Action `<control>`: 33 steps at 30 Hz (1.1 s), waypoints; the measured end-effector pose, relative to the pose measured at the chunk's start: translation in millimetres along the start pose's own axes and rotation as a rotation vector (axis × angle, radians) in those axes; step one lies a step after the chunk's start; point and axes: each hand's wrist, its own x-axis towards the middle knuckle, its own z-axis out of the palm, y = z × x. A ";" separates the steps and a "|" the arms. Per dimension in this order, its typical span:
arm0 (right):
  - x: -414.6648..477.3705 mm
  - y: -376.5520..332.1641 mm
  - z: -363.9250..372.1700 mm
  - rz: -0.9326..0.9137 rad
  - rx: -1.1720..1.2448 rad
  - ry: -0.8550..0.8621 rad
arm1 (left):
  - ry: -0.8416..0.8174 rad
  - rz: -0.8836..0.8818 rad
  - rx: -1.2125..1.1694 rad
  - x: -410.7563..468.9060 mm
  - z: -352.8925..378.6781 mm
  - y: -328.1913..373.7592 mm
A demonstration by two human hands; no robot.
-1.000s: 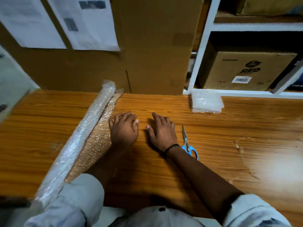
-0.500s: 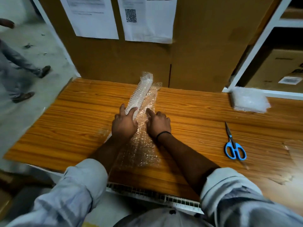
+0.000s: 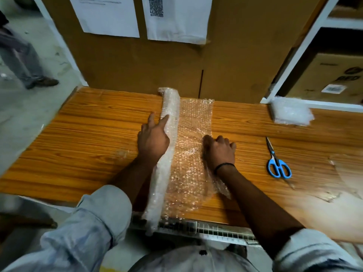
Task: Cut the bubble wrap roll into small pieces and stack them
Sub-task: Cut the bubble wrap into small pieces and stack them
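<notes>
On the wooden table [image 3: 88,134], the roll [image 3: 170,107] lies mid-board, a sheet [image 3: 194,122] opened to its right, uncut. The left hand [image 3: 153,140] rests straight-fingered on the roll; the right hand [image 3: 220,152] curls at the sheet's free edge, grip unclear. A small stack [image 3: 290,112] sits far right and the scissors [image 3: 278,163] lie idle, so most cutting seemingly remains.

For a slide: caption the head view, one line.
Left hand rests on the bubble wrap roll, right hand holds its unrolled sheet; blue scissors lie untouched alongside.

Papers [image 3: 106,14] hang on a cardboard box [image 3: 235,55] behind the wooden table [image 3: 88,144].
</notes>
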 end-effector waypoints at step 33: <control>-39.7 46.5 4.3 0.057 0.077 -0.131 | -0.232 -0.005 0.182 -20.4 41.1 73.0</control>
